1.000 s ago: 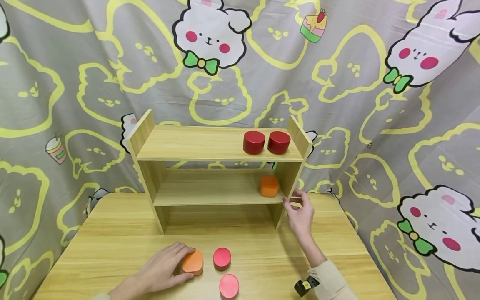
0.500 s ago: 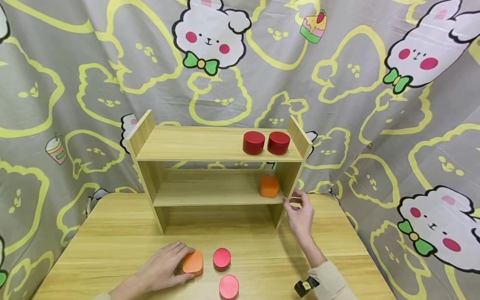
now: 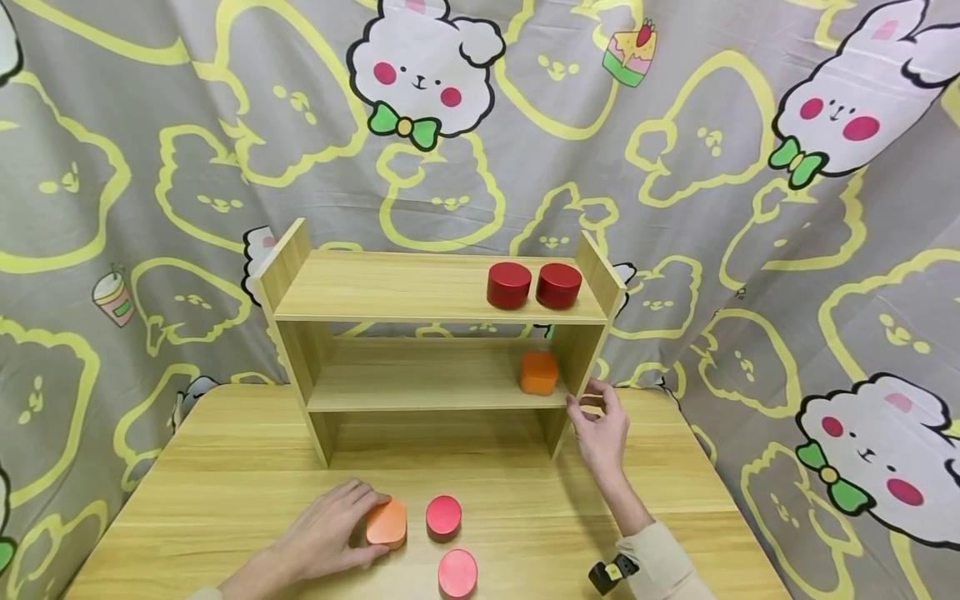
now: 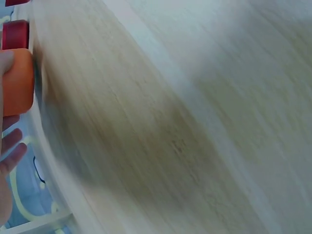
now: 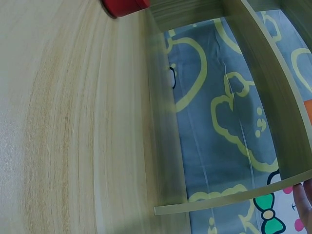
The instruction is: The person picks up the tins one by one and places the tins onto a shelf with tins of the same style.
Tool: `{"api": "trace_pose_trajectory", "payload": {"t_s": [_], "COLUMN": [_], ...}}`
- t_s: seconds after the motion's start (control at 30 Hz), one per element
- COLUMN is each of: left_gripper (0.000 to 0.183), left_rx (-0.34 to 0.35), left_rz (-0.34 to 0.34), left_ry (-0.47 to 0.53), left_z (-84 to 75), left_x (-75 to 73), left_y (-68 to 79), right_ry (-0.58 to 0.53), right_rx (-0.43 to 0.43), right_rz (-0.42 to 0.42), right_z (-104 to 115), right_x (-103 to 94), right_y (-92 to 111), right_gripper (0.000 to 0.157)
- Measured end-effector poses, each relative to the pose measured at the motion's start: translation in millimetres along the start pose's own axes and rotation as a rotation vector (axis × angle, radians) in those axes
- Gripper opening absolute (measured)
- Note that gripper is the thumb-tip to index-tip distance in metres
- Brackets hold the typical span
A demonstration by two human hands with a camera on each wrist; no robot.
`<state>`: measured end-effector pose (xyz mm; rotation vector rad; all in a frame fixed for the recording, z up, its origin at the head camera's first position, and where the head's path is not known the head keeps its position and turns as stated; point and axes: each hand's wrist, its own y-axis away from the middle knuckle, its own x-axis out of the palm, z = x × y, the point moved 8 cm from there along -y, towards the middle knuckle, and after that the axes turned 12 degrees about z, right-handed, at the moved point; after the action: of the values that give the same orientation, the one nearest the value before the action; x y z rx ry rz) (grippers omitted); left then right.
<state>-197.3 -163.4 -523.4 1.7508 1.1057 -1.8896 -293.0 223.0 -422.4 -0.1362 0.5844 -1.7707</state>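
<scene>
In the head view my left hand (image 3: 326, 529) grips an orange rounded-square tin (image 3: 387, 523) standing on the table, its thumb at the near side and fingers at the far side. The left wrist view shows this orange tin (image 4: 19, 85) with a thumb on it. Just right of it are a red round tin (image 3: 444, 517) and a pinkish-red round tin (image 3: 458, 573). My right hand (image 3: 602, 425) holds the right side panel of a wooden shelf (image 3: 435, 375) near the middle board, thumb at the front edge. Its fingertips (image 5: 301, 202) lie against that panel in the right wrist view.
On the top board, toward the right, sit two dark red round tins (image 3: 508, 285). Another orange tin (image 3: 538, 372) is at the right of the middle board. A patterned curtain (image 3: 480, 183) hangs behind the wooden table (image 3: 225, 467).
</scene>
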Motion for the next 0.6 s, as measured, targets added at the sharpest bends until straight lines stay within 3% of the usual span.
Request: {"api": "trace_pose_trajectory", "payload": {"t_s": [0.2, 0.6], "left_gripper": [0.062, 0.064], "left_rx": [-0.008, 0.012], "left_rz": [-0.021, -0.071], "left_ry": [0.003, 0.019], "left_z": [0.2, -10.8], "left_x": [-2.7, -20.4], "left_y": [-1.9, -14.7], "right_ry": [0.007, -0.014], "right_rx": [0.022, -0.003], "right_rz": [-0.017, -0.009], "right_z": [-25, -27], "right_x": [-1.3, -2.0], "right_y": [-4, -4], "right_gripper": [0.031, 0.029]}}
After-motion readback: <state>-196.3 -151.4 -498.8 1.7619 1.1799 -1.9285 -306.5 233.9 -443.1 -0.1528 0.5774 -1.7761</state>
